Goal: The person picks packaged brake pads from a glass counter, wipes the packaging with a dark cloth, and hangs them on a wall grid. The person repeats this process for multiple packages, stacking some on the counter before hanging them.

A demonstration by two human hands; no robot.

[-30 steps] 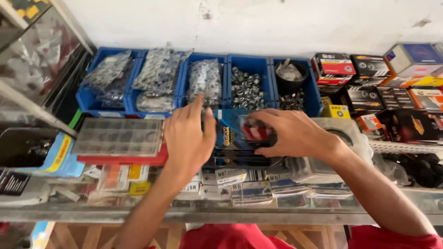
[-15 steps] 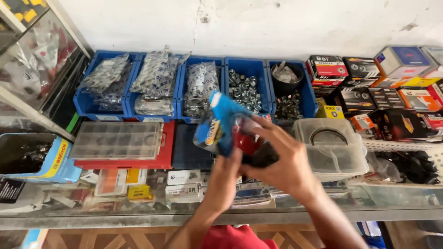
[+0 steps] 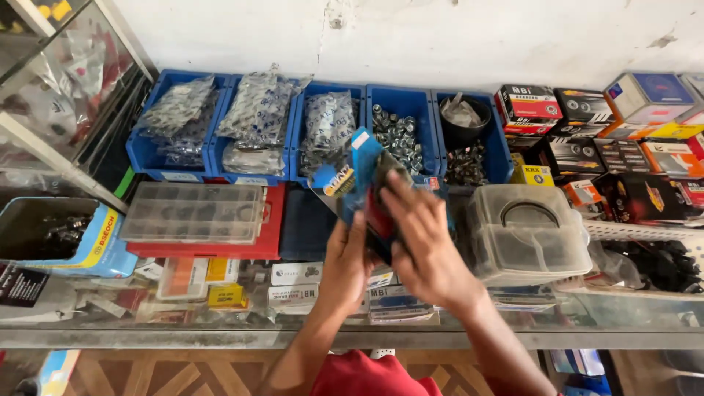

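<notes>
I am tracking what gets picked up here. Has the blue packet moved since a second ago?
Yes. The blue packet has come up off the counter; both hands now hold it raised in front of the blue bins.

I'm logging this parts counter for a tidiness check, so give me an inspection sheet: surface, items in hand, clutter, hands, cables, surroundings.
Surface: glass-topped counter, small boxes showing under the glass.
Items in hand: blue carded packet, lifted above the counter and tilted.
Clutter: row of blue bins with bagged hardware and loose nuts; clear compartment box on a red case; clear lidded tub; stacked cartons at right.
Hands: left hand grips the packet from below; right hand holds its front.
Cables: nothing seen.
Surroundings: white wall behind; glass cabinet at left.
</notes>
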